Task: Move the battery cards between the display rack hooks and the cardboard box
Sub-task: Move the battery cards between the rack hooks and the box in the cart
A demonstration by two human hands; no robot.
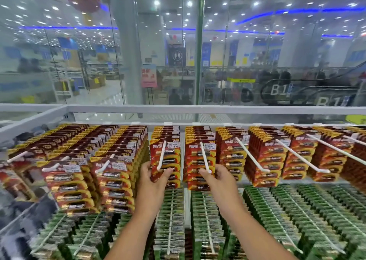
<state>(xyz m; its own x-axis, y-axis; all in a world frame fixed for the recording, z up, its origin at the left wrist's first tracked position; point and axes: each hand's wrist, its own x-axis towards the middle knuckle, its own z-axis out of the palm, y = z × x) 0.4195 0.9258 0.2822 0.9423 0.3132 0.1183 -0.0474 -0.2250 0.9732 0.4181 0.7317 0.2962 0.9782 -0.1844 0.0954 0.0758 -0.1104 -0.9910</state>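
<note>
Left hand [153, 175] grips the front red card [165, 156] on a white hook [161, 156] at centre frame; right hand [214, 175] grips the next stack's red card [200, 158]. Green cards [206, 220] hang below, across the lower frame.

An upper row of battery cards [165, 156] hangs on display rack hooks [251, 155] running left to right, with a lower row of cards [206, 220] hung beneath it. The left hand [153, 173] holds the front card on one middle hook, and the right hand [214, 175] holds the front card on the hook just to its right. Behind the rack stands a glass wall [200, 45].
</note>
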